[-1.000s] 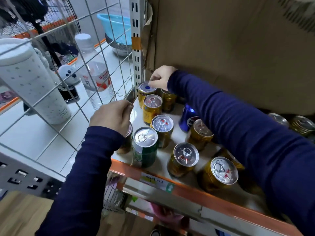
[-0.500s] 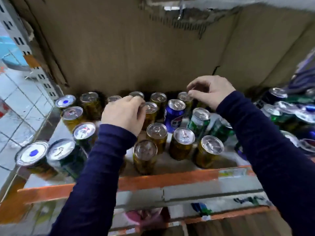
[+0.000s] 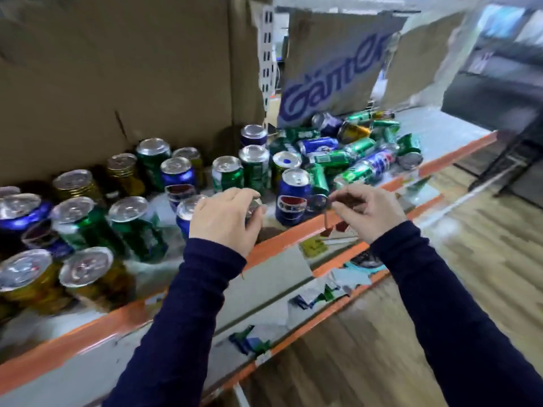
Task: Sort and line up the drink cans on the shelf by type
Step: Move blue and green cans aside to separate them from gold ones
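Fingers [image 3: 248, 198] of left hand [image 3: 223, 221] curl over a can [image 3: 255, 205]; right hand [image 3: 368, 211] fingers curled, hold unclear.

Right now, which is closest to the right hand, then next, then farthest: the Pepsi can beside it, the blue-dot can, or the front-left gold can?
1. The Pepsi can, just left of the right hand.
2. The blue-dot can, behind the Pepsi.
3. The gold can, front-left corner.

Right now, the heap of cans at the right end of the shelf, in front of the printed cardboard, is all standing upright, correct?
No. The heap of cans at the right end of the shelf, in front of the printed cardboard, lies tumbled on its sides, not upright, as the head view shows.
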Demonstrator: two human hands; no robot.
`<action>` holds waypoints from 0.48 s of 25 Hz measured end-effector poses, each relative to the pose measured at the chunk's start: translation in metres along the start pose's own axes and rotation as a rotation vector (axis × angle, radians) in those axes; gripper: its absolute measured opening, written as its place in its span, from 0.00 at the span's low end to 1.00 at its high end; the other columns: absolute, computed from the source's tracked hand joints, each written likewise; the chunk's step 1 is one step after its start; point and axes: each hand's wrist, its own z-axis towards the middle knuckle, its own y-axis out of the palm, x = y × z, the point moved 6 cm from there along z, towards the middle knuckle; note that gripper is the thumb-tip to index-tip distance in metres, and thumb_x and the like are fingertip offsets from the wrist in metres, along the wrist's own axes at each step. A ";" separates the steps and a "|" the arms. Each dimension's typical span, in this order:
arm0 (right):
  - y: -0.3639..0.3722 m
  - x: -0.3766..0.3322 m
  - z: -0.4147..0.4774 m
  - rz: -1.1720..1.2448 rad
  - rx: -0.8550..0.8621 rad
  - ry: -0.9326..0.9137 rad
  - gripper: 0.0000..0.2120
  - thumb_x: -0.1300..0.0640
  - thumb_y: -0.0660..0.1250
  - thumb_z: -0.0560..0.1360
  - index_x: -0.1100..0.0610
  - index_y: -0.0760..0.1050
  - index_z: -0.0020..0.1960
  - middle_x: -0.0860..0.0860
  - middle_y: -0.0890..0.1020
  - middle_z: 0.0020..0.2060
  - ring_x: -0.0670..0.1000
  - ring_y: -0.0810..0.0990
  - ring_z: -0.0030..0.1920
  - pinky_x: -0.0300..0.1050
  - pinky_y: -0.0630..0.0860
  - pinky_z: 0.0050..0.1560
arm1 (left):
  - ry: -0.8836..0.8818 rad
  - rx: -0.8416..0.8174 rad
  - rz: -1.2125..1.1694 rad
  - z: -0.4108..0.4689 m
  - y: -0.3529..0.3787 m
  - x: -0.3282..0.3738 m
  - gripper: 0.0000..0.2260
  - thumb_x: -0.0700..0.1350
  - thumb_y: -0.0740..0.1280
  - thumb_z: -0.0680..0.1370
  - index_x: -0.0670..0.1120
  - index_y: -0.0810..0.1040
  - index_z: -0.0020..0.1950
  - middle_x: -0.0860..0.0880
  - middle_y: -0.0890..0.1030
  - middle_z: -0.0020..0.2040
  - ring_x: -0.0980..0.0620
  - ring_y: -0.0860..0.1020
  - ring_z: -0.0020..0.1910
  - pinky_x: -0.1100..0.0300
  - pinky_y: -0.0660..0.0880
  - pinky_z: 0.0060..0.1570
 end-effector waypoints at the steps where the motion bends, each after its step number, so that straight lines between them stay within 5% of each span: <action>1: -0.011 0.015 0.000 0.010 -0.003 0.010 0.03 0.60 0.69 0.72 0.54 0.81 0.45 0.49 0.82 0.38 0.51 0.81 0.41 0.49 0.79 0.49 | 0.005 -0.012 -0.003 0.007 0.011 0.016 0.18 0.54 0.56 0.75 0.47 0.79 0.54 0.47 0.82 0.48 0.44 0.80 0.46 0.49 0.76 0.46; 12: -0.058 0.145 0.083 0.063 -0.094 0.033 0.05 0.61 0.69 0.72 0.56 0.81 0.47 0.50 0.83 0.42 0.50 0.82 0.43 0.46 0.79 0.51 | 0.038 -0.041 0.047 0.123 0.094 0.095 0.16 0.53 0.60 0.73 0.46 0.80 0.52 0.46 0.83 0.47 0.42 0.80 0.47 0.48 0.76 0.47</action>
